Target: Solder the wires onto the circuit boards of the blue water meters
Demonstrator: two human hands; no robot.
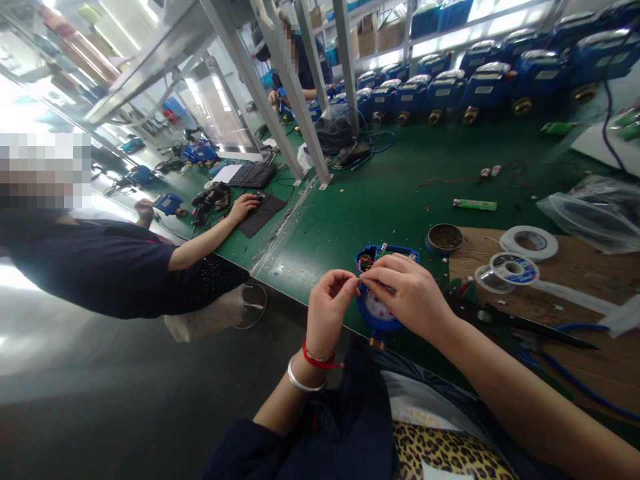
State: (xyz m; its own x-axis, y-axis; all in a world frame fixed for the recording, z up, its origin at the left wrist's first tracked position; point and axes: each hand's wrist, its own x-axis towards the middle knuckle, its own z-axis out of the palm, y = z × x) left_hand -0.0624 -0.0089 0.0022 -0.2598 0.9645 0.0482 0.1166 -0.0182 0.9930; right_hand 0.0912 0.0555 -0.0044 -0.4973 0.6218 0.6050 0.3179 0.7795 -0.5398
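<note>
Workshop: shelving, metal posts and bright lights filled the background, tilted and partly blurred.
Green surface (pixel 335 227): it ran away from the wearer, with a seam near the posts.
Co-worker (pixel 115 267): a person in a dark sleeve sat at the left, one hand on a mouse by a keyboard (pixel 253 175).
Row of blue meters (pixel 443 90): they stood along the far side, brass ends facing forward.
Cardboard (pixel 570 293): it lay at the right, under a tape roll (pixel 529 243) and a wire spool (pixel 513 269).
Open blue meter (pixel 374 305): it sat at the near edge, under and between both hands — probably heavy and stiff, best steadied by the casing or the brass fitting (pixel 378 341).
Right hand (pixel 413 293): thumb and forefinger pinched together over the dial.
Left hand (pixel 327 310): thumb and forefinger pressed tip to tip, meeting the right one's fingertips.
Battery (pixel 475 205): green, it lay beyond the tin (pixel 444 239).
Wires (pixel 367 262): thin, in the open compartment — likely soft and fragile, better taken by the insulation than tugged at the joints.
Pale sliver (pixel 359 278): both hands seemed to pinch it; too small to identify, surely light.
</note>
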